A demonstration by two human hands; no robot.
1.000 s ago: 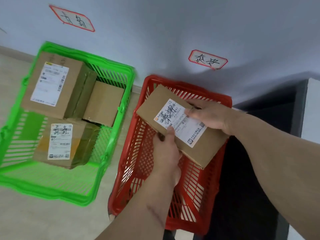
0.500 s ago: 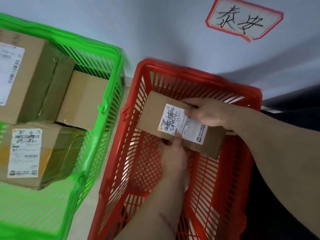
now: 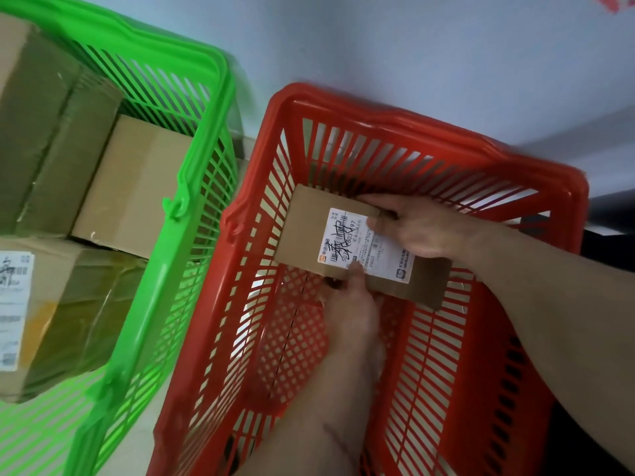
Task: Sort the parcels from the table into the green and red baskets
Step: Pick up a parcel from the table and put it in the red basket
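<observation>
Both hands, left hand (image 3: pixel 354 310) and right hand (image 3: pixel 417 228), fingers curled round the labelled parcel (image 3: pixel 360 245), have lowered it inside the red basket (image 3: pixel 429 132); release looks imminent; green basket (image 3: pixel 206 132) beside holds three.

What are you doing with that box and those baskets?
A person is sorting parcels. Both hands hold one small cardboard parcel with a white label, low inside the red basket. The left hand grips its near edge, and the right hand grips its far side. No other parcel shows in the red basket. The green basket beside it already holds three parcels.
</observation>
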